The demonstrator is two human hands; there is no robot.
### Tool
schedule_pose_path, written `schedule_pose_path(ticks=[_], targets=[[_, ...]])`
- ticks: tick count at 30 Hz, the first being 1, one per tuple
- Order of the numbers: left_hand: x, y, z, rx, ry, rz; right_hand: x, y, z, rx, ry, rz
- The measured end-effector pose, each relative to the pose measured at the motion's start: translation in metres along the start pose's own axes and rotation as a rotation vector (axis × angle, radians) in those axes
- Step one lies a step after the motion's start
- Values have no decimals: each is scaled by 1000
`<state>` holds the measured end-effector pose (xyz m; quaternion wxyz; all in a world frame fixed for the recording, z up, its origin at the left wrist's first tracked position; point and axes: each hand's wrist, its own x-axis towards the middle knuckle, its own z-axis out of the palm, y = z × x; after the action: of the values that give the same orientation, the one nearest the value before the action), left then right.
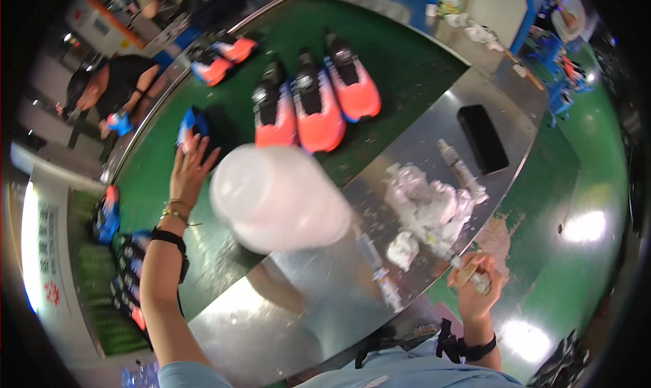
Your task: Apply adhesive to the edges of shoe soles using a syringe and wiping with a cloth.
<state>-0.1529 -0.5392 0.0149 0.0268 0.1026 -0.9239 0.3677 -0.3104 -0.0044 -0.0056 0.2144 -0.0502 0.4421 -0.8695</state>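
My left hand point(190, 173) reaches over the green table with its fingers spread. Its fingertips are at a blue and orange shoe point(192, 124); whether they touch it I cannot tell. Low at the table's near right edge, my right hand point(477, 286) is closed around a clear syringe point(482, 282), its narrow tip pointing toward the crumpled white tissue point(429, 208). Between my hands stands a large white plastic bottle point(291, 201), somewhat blurred. Other syringes lie on the metal sheet, one point(378, 273) beside the bottle and another point(461, 167) beyond the tissue.
Three orange, white and black shoes point(310, 106) stand in a row past the bottle, with more point(220, 54) at the far edge. A black phone point(483, 139) lies at right. Several shoes point(129, 266) sit on a green rack at left. Across the table, a person point(112, 89) handles a shoe.
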Motion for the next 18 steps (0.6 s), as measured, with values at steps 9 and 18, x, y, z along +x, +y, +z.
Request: schedule_pose_path(ticks=[9,18], targets=[[8,-41,85,98,108,306,1,1,-8,-37,-269,-31],[-82,1,-182,-608,127,-590,-6,-17,7,-91,-469,-229]])
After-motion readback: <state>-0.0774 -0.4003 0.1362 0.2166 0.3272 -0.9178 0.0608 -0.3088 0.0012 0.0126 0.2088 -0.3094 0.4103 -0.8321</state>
